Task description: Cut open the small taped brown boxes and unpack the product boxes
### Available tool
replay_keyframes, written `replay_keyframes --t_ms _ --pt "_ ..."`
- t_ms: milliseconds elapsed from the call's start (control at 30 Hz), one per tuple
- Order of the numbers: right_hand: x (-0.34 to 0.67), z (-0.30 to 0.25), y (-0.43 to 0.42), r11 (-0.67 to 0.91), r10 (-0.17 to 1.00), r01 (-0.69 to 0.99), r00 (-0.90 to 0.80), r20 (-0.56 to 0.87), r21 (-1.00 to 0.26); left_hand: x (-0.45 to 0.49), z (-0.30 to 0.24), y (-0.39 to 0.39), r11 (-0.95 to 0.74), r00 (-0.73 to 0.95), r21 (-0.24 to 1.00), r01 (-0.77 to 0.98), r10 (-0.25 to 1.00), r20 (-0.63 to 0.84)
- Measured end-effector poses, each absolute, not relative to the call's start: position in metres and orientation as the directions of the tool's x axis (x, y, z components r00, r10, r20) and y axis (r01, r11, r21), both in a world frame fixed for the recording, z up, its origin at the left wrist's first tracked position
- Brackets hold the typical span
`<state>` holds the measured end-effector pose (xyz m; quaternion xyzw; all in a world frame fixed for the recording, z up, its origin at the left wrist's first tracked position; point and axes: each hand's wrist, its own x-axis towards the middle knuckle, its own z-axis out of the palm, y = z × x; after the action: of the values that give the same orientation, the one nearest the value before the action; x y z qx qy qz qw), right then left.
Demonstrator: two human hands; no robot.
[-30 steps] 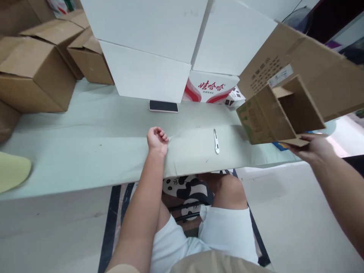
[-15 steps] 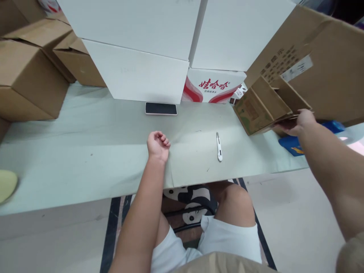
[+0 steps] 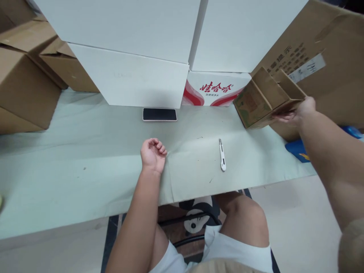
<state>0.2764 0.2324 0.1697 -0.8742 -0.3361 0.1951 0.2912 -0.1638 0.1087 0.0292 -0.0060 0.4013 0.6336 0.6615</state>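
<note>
My right hand grips a flap of a large brown cardboard box, which sits tilted at the right end of the table with its open flaps toward me. My left hand rests on the pale green table cover near the middle, fingers curled into a loose fist with nothing in them. A white utility knife lies on the table between my two hands. A phone lies face up beyond my left hand.
Large white boxes are stacked along the back of the table, with a red-and-white printed carton under one. Brown cardboard boxes crowd the left end. A blue item lies under my right forearm. My knees show below the table edge.
My right hand has brought the cardboard box from the air at the right down onto the table's right end. My left hand has stayed in place.
</note>
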Motion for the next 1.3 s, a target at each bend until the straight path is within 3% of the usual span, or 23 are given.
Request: replay_keyframes --t_ms 100,200,400,600,700,833,1067,1300 --pt "0.267 0.167 0.241 -0.538 0.782 0.364 0.553 -0.288 -0.76 -0.166 0.03 0.108 0.193 -0.129 0.496 -0.847 0.83 -0.542" --pt "0.258 0.159 0.243 -0.484 0.854 0.366 0.395 -0.339 -0.794 -0.171 0.033 0.107 0.17 -0.148 0.487 -0.857 0.824 -0.547" --pt "0.208 0.131 0.228 -0.475 0.879 0.667 0.33 -0.344 -0.575 -0.175 0.038 0.097 0.156 -0.125 0.439 -0.885 0.828 -0.547" --pt "0.078 0.086 0.231 -0.004 0.956 0.955 -0.083 -0.28 -0.296 -0.179 0.04 0.087 0.122 -0.124 0.392 -0.912 0.828 -0.547" --pt "0.0 0.066 0.248 0.247 0.929 0.949 -0.289 -0.232 -0.195 -0.185 0.041 0.084 0.1 -0.133 0.376 -0.921 0.828 -0.544" --pt "-0.088 0.048 0.273 0.461 0.851 0.883 -0.469 -0.234 -0.094 -0.198 0.042 0.081 0.055 -0.157 0.353 -0.934 0.823 -0.546" --pt "-0.138 0.032 0.319 0.539 0.785 0.833 -0.446 -0.429 0.121 -0.224 0.041 0.076 0.0 -0.178 0.308 -0.951 0.816 -0.55" --pt "-0.132 0.023 0.336 0.582 0.746 0.805 -0.472 -0.47 0.117 -0.235 0.041 0.074 -0.012 -0.176 0.287 -0.958 0.816 -0.55"
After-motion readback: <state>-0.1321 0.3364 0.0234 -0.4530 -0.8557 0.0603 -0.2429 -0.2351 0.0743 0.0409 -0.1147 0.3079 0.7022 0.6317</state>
